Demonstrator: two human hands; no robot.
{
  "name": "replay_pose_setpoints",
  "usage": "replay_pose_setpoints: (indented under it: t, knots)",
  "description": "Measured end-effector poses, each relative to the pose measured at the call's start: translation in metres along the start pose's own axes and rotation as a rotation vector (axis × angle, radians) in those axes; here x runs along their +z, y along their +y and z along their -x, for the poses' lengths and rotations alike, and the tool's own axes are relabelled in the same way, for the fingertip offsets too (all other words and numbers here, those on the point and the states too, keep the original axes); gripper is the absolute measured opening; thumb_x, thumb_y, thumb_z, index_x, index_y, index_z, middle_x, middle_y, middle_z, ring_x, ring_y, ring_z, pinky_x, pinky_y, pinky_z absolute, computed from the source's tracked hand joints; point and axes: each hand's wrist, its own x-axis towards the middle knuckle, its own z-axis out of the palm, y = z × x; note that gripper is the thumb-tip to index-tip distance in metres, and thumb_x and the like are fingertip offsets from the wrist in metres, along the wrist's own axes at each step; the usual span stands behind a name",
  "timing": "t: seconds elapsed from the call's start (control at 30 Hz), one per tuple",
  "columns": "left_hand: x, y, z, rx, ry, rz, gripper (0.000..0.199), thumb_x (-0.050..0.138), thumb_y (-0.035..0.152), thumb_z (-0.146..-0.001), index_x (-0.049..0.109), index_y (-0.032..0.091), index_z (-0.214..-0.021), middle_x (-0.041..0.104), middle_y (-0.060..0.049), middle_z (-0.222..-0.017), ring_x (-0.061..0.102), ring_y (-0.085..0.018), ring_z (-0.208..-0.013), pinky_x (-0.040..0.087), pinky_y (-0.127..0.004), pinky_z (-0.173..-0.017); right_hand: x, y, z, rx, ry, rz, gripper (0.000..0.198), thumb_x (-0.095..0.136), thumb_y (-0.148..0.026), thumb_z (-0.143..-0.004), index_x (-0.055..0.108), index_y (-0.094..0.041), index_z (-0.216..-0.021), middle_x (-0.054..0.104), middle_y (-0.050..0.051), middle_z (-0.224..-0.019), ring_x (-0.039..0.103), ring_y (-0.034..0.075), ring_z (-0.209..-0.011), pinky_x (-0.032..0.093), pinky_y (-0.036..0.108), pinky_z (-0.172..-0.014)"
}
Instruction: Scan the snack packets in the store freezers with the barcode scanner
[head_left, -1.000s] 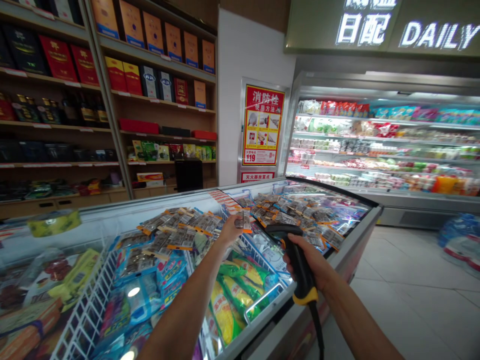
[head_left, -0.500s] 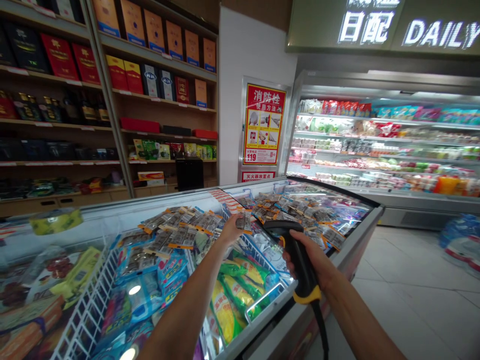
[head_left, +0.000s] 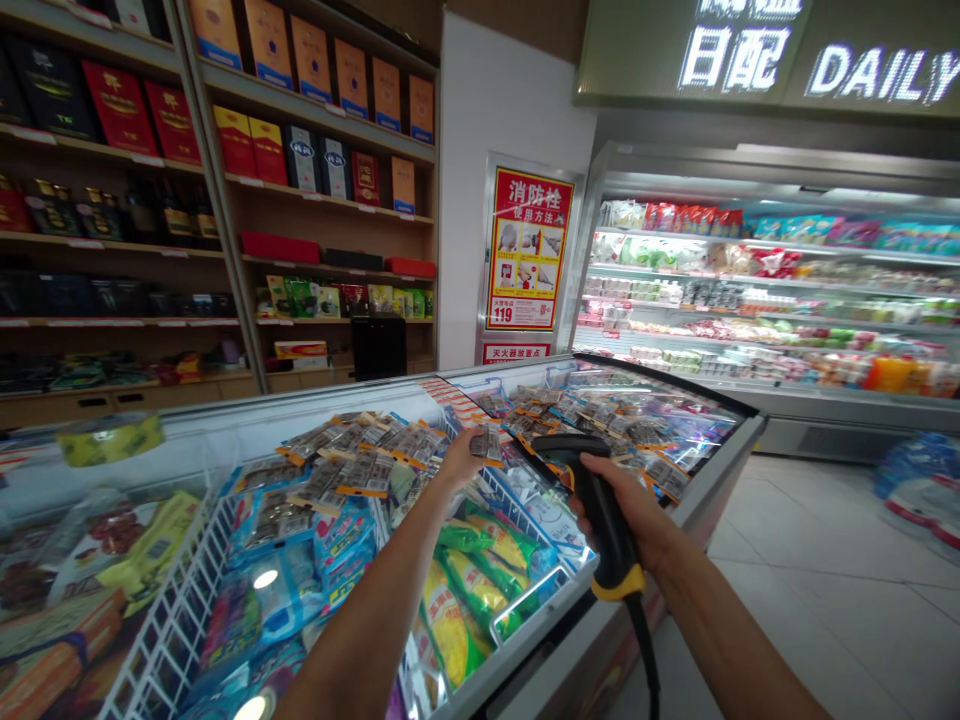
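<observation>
My left hand (head_left: pixel 463 458) reaches over the chest freezer and pinches a small packet (head_left: pixel 487 445) with an orange edge, printed side up. In my right hand (head_left: pixel 628 505) is a black and yellow barcode scanner (head_left: pixel 604 520), my fingers wrapped around its handle. The scanner's head points left toward the packet, a short gap apart from it. Its cable (head_left: pixel 643 645) hangs down in front of the freezer. Similar orange-edged packets (head_left: pixel 349 455) lie heaped on the left, and more packets (head_left: pixel 637 435) are spread to the right.
White wire baskets (head_left: pixel 169 610) divide the chest freezer (head_left: pixel 517 655). Green and yellow corn-like packs (head_left: pixel 465 590) and blue bags (head_left: pixel 285 590) fill them. A roll of yellow tape (head_left: pixel 111 440) sits on the left. Behind stand wooden shelves (head_left: pixel 322 195) and a lit dairy cooler (head_left: pixel 772 390).
My right hand has shifted the barcode scanner slightly to the right, and its head has tipped a little. My left hand with the packet stays almost where it was.
</observation>
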Motion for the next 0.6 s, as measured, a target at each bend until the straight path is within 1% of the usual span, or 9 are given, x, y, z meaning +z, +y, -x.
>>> replay_pose_setpoints:
  t: [0.1,0.17,0.27,0.37,0.53,0.6]
  knots:
    - [0.001,0.0,-0.001,0.006,-0.003,0.004,0.056,0.056,-0.001,-0.049,0.051,0.013,-0.103,0.055,-0.009,-0.1,0.051,-0.019,-0.089,0.04,-0.034,-0.08,-0.007,0.008,-0.008,0.0,0.078,0.07,0.028,0.048,-0.043,-0.069,0.05,-0.016,-0.066,0.052,-0.002,-0.043,0.048,0.011,-0.032,0.035,0.02,-0.027]
    - [0.002,-0.001,-0.001,0.016,-0.001,0.039,0.056,0.056,-0.001,-0.049,0.052,0.015,-0.102,0.056,-0.007,-0.1,0.051,-0.019,-0.09,0.039,-0.034,-0.082,-0.009,0.011,-0.012,0.005,0.09,0.079,0.029,0.047,-0.044,-0.069,0.049,-0.016,-0.065,0.052,-0.001,-0.042,0.048,0.011,-0.032,0.036,0.02,-0.028]
    - [0.006,-0.003,-0.002,0.02,-0.005,0.108,0.056,0.057,0.0,-0.048,0.053,0.017,-0.101,0.057,-0.006,-0.1,0.051,-0.019,-0.091,0.039,-0.035,-0.083,-0.008,0.013,-0.013,0.022,0.061,0.049,0.029,0.047,-0.045,-0.069,0.05,-0.016,-0.066,0.052,-0.002,-0.042,0.048,0.011,-0.032,0.036,0.02,-0.028]
    - [0.007,-0.003,-0.002,0.02,-0.04,0.158,0.057,0.056,-0.001,-0.048,0.052,0.017,-0.102,0.057,-0.005,-0.098,0.052,-0.019,-0.089,0.04,-0.035,-0.083,-0.004,0.011,-0.013,0.053,0.006,0.021,0.03,0.047,-0.046,-0.068,0.051,-0.017,-0.07,0.052,-0.002,-0.043,0.048,0.01,-0.033,0.036,0.019,-0.028]
    - [0.004,0.005,0.003,0.024,-0.048,0.106,0.056,0.055,-0.001,-0.048,0.052,0.016,-0.101,0.058,-0.005,-0.097,0.053,-0.018,-0.086,0.039,-0.034,-0.083,0.002,0.01,-0.013,0.086,-0.037,0.002,0.031,0.047,-0.047,-0.068,0.052,-0.016,-0.071,0.053,-0.002,-0.044,0.049,0.01,-0.033,0.036,0.019,-0.029]
    - [0.004,0.007,0.004,-0.001,-0.058,0.124,0.057,0.055,-0.001,-0.048,0.052,0.016,-0.102,0.058,-0.005,-0.097,0.052,-0.018,-0.087,0.039,-0.035,-0.083,0.002,0.011,-0.013,0.084,-0.042,-0.004,0.031,0.047,-0.047,-0.068,0.051,-0.016,-0.07,0.052,-0.002,-0.044,0.048,0.01,-0.033,0.036,0.019,-0.029]
